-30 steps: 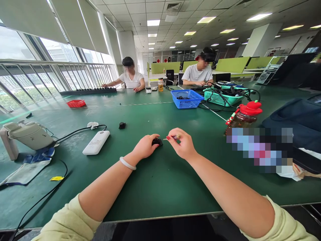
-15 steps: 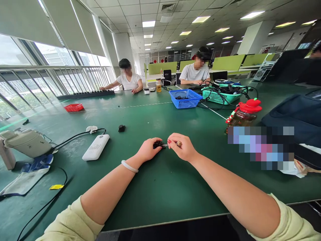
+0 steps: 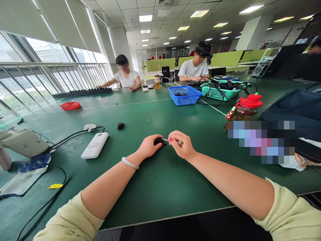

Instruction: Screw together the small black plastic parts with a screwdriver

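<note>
Over the green table (image 3: 160, 187), my left hand (image 3: 148, 146) is closed on a small black part (image 3: 160, 141), its fingers covering much of it. My right hand (image 3: 184, 145) grips a screwdriver (image 3: 180, 143), whose rounded tan handle end pokes out of the fist. The tool's thin metal shaft points left and meets the black part; the exact contact is too small to make out. Another small black piece (image 3: 120, 126) lies on the table, ahead and to the left of my left hand.
On the left are a white power bank (image 3: 95, 145) with a black cable and a cloth (image 3: 25, 180). A red tray (image 3: 70, 106), a blue basket (image 3: 185, 96) and a green basket of cables (image 3: 217, 93) stand farther off. A red-lidded bottle (image 3: 244, 108) stands right. Two people sit opposite.
The view has shifted slightly. Both hands stay together at the black part, with more of the part and the metal shaft showing now.
</note>
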Demonstrator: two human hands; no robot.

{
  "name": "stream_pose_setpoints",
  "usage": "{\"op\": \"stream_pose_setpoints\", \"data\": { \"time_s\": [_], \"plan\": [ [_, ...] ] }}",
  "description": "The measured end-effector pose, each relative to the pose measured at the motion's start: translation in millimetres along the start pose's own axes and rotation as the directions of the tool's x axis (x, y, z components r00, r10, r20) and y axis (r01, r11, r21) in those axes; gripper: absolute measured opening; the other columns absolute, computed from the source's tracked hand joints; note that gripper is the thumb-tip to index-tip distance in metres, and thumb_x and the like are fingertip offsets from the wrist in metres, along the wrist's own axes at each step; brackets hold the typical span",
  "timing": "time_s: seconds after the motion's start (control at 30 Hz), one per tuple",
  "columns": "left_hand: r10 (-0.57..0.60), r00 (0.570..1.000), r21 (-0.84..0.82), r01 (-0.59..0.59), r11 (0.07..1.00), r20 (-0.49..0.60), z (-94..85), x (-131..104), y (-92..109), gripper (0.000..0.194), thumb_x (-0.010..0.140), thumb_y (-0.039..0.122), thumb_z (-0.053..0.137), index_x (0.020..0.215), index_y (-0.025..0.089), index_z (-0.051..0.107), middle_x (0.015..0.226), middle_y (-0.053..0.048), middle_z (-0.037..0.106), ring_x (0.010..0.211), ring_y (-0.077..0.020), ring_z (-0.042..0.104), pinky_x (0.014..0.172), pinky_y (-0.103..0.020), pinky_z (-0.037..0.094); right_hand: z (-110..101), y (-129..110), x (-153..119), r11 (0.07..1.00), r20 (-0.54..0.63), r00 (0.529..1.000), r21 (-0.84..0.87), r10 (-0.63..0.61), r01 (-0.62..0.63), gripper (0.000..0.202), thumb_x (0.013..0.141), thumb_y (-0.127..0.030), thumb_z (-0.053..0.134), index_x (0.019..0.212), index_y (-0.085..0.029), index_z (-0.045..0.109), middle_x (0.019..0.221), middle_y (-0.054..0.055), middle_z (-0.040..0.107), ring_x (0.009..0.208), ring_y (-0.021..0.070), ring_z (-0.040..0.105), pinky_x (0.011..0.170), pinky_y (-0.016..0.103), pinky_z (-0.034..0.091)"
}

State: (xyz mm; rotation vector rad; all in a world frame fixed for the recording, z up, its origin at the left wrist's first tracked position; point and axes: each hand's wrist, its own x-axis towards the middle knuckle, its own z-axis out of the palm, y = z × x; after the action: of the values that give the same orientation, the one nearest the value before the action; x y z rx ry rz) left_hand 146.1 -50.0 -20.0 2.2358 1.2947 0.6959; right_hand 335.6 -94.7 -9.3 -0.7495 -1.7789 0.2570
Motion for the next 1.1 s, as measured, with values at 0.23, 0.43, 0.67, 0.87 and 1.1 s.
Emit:
{"op": "stream_pose_setpoints", "data": {
  "time_s": [0.23, 0.43, 0.67, 0.87, 1.1],
  "plan": [
    [-0.02, 1.0, -0.023, 0.02, 1.0, 0.002, 2.3, -1.6, -0.7, 0.033, 0.081, 0.025, 0.063, 0.114, 0.023, 0.068, 0.114, -0.004, 0.073, 0.102, -0.0218, 0.067, 0.096, -0.035, 0.052, 5.4, 1.0, -5.0, 1.0, -0.038, 0.999, 0.01, -0.013, 0.013, 0.037, 0.097, -0.036, 0.044, 0.065, -0.022, 0.054, 0.074, 0.005, 0.061, 0.071, 0.0168, 0.059, 0.07, 0.032, 0.051],
    [-0.003, 1.0, 0.009, 0.003, 1.0, -0.003, 2.0, -2.2, 0.1, 0.034, 0.082, 0.025, 0.063, 0.116, 0.022, 0.067, 0.112, -0.004, 0.073, 0.101, -0.0223, 0.067, 0.096, -0.037, 0.051, 5.1, 2.7, 0.1, 0.996, -0.01, 0.996, -0.011, -0.085, 0.085, 0.033, 0.097, -0.029, 0.045, 0.066, -0.021, 0.054, 0.074, 0.004, 0.06, 0.07, 0.0148, 0.059, 0.069, 0.029, 0.05],
    [-0.002, 0.999, -0.012, 0.003, 1.0, 0.037, -3.6, -1.8, 2.2, 0.034, 0.081, 0.022, 0.063, 0.114, 0.022, 0.067, 0.112, -0.003, 0.073, 0.101, -0.0212, 0.066, 0.096, -0.036, 0.05, -2.7, 14.0, 10.6, 0.889, 0.26, 0.885, -0.151, -0.386, 0.432, 0.021, 0.092, -0.023, 0.049, 0.072, -0.021, 0.056, 0.076, 0.003, 0.059, 0.06, 0.0114, 0.05, 0.057, 0.023, 0.044],
    [-0.03, 0.999, -0.042, 0.032, 0.999, 0.044, -3.7, -0.8, 1.2, 0.036, 0.08, 0.022, 0.064, 0.115, 0.023, 0.067, 0.112, -0.003, 0.072, 0.101, -0.0204, 0.066, 0.097, -0.035, 0.05, -5.4, 23.8, 6.2, 0.776, 0.296, 0.824, -0.29, -0.483, 0.56, 0.025, 0.093, -0.023, 0.047, 0.072, -0.021, 0.06, 0.057, -0.002, 0.05, 0.052, 0.0115, 0.041, 0.053, 0.025, 0.033],
    [0.011, 0.999, 0.005, -0.011, 1.0, 0.036, -2.5, 0.2, 0.3, 0.038, 0.079, 0.018, 0.061, 0.116, 0.025, 0.066, 0.113, -0.002, 0.072, 0.101, -0.0201, 0.065, 0.095, -0.035, 0.051, 3.5, 11.6, -8.2, 0.61, 0.405, 0.722, -0.388, -0.561, 0.691, 0.036, 0.094, -0.028, 0.052, 0.059, -0.02, 0.055, 0.052, -0.002, 0.045, 0.05, 0.0114, 0.037, 0.051, 0.027, 0.027]
  ]
}}
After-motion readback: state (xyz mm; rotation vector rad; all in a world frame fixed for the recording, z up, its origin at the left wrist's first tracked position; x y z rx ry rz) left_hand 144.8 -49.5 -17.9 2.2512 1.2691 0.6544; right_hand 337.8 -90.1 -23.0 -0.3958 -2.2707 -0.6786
